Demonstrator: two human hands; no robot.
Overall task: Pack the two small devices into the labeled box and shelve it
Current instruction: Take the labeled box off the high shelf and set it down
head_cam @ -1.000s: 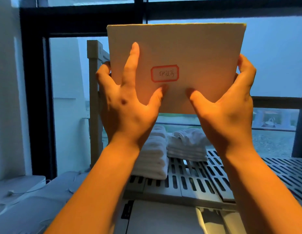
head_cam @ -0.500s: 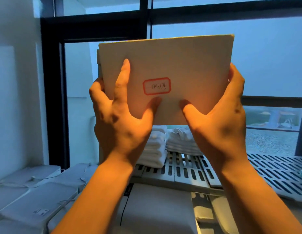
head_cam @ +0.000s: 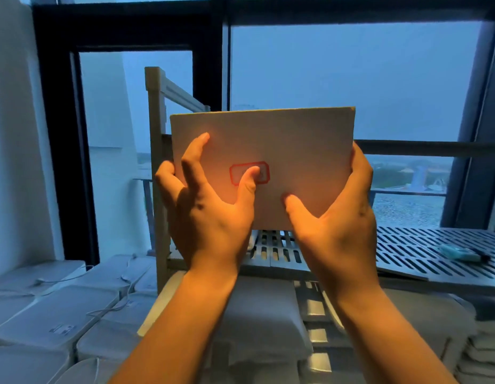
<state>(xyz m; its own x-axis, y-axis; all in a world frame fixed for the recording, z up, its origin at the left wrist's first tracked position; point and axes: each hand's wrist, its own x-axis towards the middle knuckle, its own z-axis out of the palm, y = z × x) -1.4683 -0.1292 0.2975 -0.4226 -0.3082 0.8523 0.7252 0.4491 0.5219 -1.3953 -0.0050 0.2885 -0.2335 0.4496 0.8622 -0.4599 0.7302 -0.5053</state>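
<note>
Box [head_cam: 282, 151] held up in both hands, in front of the slotted shelf [head_cam: 423, 245] by the window.

Box closed, so its contents are hidden. Red-bordered label [head_cam: 264, 169] partly covered by the left thumb; writing unreadable. Lower box edge hidden behind the palms. Left hand [head_cam: 210, 214]: fingers [head_cam: 195, 159] spread wide and flat on the near face, outer ones wrapping the left edge. Right hand [head_cam: 337, 217]: thumb on the near face, remaining fingers curled round the right edge, tips out of sight. Small blurred teal object [head_cam: 459, 254] lying on the shelf at right, identity unclear.
</note>
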